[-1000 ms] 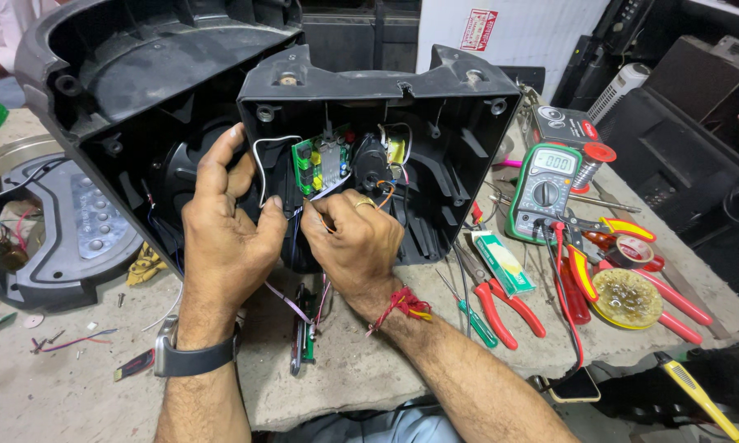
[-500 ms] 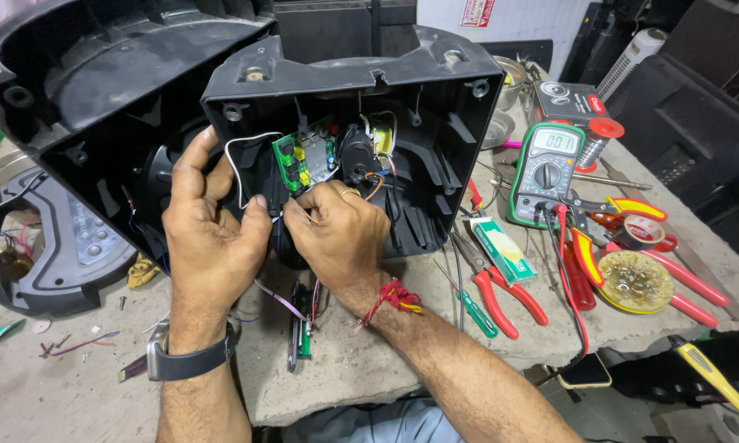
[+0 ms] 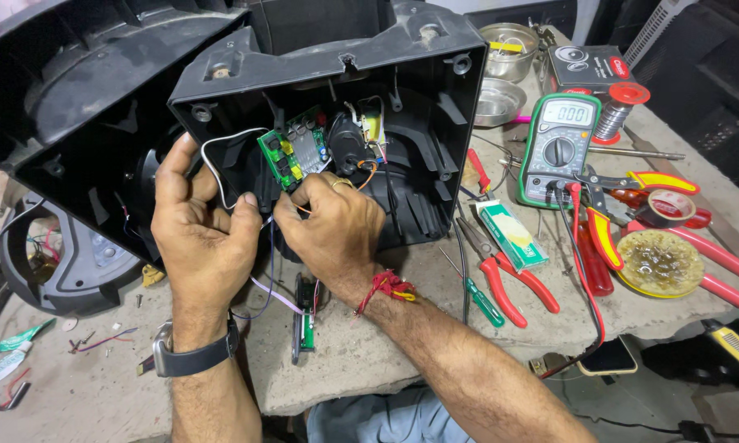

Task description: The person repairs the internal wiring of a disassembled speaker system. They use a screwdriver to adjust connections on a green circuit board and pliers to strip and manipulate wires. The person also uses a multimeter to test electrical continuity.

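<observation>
Close head-worn view, down onto workbench [image 3: 369, 361]

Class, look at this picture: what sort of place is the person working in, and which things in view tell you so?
Most likely an electronics repair bench. A multimeter and solder spool sit beside red pliers, and both hands, left hand and right hand, work on wires by a green circuit board inside an opened black casing.

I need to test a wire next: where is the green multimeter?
In the head view, the green multimeter lies right of the open black plastic housing, beside the red-handled pliers.
</observation>
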`<state>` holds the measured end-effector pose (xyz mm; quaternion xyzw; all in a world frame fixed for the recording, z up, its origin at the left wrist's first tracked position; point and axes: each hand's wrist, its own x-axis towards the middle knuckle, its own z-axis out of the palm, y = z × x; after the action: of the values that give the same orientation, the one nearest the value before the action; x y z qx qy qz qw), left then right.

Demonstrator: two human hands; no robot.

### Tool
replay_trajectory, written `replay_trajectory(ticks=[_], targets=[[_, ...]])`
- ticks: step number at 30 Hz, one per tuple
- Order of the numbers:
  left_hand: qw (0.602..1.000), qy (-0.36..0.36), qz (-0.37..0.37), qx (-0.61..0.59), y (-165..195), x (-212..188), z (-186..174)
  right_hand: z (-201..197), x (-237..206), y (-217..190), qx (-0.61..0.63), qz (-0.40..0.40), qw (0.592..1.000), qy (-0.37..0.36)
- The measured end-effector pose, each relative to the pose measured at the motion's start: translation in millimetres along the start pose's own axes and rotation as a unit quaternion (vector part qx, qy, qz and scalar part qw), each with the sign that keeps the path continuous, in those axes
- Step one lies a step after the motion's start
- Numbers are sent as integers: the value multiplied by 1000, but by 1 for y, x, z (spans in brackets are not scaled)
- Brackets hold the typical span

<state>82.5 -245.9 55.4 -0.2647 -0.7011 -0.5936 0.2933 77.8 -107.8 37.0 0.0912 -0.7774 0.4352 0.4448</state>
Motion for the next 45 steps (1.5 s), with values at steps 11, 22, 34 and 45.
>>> replay_trajectory(ticks=[11, 22, 34, 45], targets=[[999, 19, -19, 31, 4, -2, 17, -14, 4, 18, 14, 34, 999, -25], [999, 21, -14, 40, -1, -6, 14, -18, 0, 21, 14, -44, 999, 2], [999, 16, -23, 29, 16, -4, -2, -10, -9, 3, -3, -133, 990, 37], [999, 10, -14, 44, 23, -3, -12, -9, -10, -5, -17, -198, 979, 46]])
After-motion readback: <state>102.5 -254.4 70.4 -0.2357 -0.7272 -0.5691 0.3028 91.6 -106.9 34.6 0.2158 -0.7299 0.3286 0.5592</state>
